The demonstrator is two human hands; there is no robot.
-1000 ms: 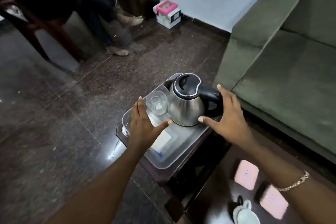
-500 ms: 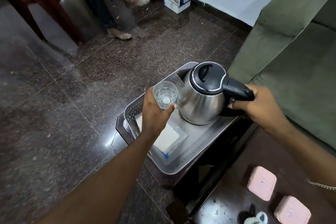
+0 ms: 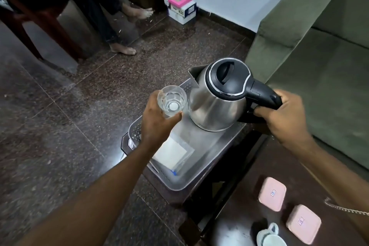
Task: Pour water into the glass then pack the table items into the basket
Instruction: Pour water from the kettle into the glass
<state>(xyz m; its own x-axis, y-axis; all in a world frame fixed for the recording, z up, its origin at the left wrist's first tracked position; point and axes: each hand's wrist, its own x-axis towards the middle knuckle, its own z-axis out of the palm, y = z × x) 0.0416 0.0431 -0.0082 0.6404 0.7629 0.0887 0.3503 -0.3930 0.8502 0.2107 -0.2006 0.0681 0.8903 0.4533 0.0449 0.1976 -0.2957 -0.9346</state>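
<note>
Kettle (image 3: 217, 100) and glass (image 3: 172, 100) now lifted off basket (image 3: 191, 168), frame centre; right hand (image 3: 279, 114) fisted on handle, left hand (image 3: 157, 124) wrapping glass. Pour looks imminent.

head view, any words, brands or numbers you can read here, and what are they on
None can be read for certain.
White and blue box by the wall: dark print on its side, too blurred.
Two pink square containers: a small label on each lid, too small.
Kettle, glass: no text visible.
</note>
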